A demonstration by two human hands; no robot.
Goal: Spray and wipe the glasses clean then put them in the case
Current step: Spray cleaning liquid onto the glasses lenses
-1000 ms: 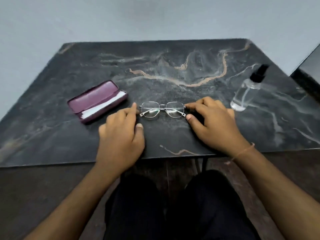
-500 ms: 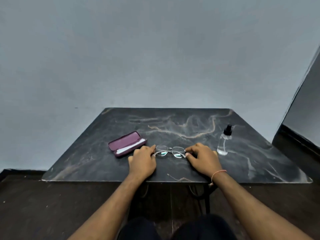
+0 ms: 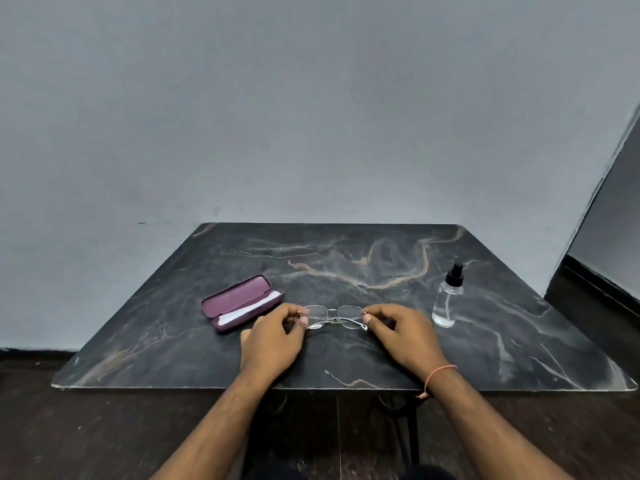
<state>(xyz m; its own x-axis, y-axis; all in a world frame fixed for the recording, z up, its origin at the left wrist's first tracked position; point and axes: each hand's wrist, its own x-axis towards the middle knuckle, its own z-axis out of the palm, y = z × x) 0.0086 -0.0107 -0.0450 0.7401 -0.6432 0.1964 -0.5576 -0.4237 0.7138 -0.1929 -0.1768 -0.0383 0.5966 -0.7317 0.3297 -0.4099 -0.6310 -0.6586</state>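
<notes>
The left hand (image 3: pixel 273 342) covers the left end of the glasses (image 3: pixel 333 317), and the right hand (image 3: pixel 403 336) covers the right end, so the hinges hide behind the fingers. Both forearms run off the bottom edge. The white strip inside the open case (image 3: pixel 242 303) is too small to identify. The worktop (image 3: pixel 346 271) hides most of its own metal legs

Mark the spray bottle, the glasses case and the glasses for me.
spray bottle (image 3: pixel 445 303): head view, on its clear body.
glasses case (image 3: pixel 235 297): head view, on the open lid's purple lining.
glasses (image 3: pixel 349 312): head view, on the lens nearer the bottle.
</notes>
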